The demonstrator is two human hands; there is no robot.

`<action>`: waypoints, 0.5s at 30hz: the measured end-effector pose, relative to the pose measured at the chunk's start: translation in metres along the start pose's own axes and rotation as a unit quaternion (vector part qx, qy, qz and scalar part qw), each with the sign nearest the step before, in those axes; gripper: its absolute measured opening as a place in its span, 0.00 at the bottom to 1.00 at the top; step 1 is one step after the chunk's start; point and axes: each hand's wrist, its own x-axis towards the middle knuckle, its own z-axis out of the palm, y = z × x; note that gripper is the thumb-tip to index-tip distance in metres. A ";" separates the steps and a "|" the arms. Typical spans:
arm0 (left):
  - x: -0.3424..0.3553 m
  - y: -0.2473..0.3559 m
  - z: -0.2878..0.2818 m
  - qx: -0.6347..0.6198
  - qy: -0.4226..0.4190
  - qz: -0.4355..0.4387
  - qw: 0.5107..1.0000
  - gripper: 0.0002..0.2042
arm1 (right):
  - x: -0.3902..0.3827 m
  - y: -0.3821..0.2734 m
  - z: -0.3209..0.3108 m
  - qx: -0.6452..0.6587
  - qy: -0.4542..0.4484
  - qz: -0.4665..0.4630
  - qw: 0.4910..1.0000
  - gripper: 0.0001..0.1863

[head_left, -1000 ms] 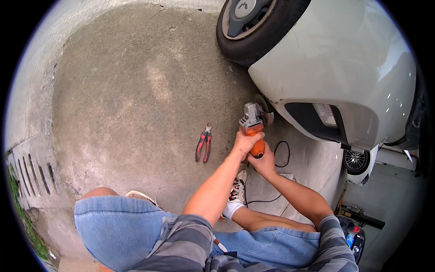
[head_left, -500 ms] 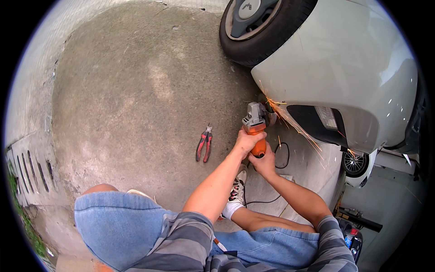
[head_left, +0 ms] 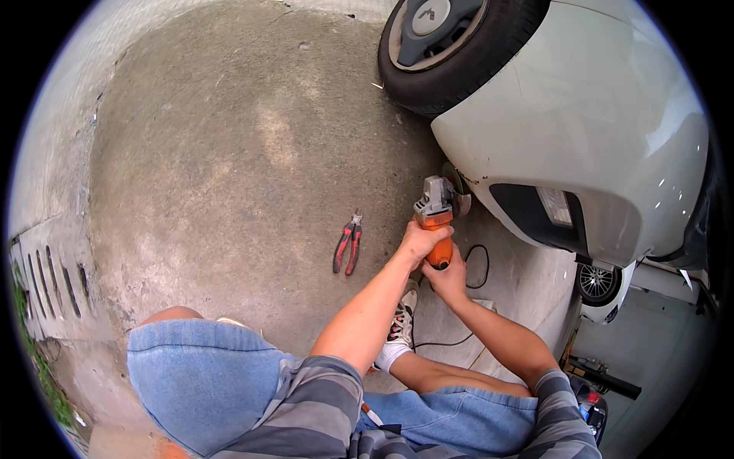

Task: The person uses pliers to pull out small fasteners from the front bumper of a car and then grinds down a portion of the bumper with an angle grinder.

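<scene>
Both my hands are closed around an orange and grey angle grinder [head_left: 436, 203]. My left hand [head_left: 420, 239] wraps its body just behind the grey head. Farther back, my right hand [head_left: 449, 275] grips the orange rear end. The grinder's disc and guard are at the lower edge of a pale car's bumper [head_left: 581, 115]; whether the disc touches it I cannot tell. No sparks show. On the concrete left of my hands lies a pair of pliers [head_left: 350, 243] with red and black handles.
A car wheel [head_left: 459, 50] stands at the top, beside the bumper. The grinder's black cable [head_left: 451, 342] loops over the ground by my shoe [head_left: 401, 321]. A slotted drain cover [head_left: 53, 283] lies far left. Another car's wheel [head_left: 599, 283] is at the right.
The orange sparks that flew rightward along the bumper are gone. The grinder and my hands stay at nearly the same place, and the whole view has shifted slightly.
</scene>
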 end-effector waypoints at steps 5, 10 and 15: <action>0.002 -0.004 -0.005 0.005 -0.004 -0.007 1.000 0.24 | -0.003 -0.001 0.005 -0.016 0.007 -0.004 1.000 0.39; 0.000 -0.007 -0.010 -0.005 -0.019 -0.016 1.000 0.23 | -0.005 0.003 0.006 -0.026 0.005 -0.014 1.000 0.38; 0.000 -0.002 -0.010 -0.023 -0.010 -0.016 1.000 0.24 | -0.001 0.000 0.007 -0.023 0.003 -0.018 1.000 0.38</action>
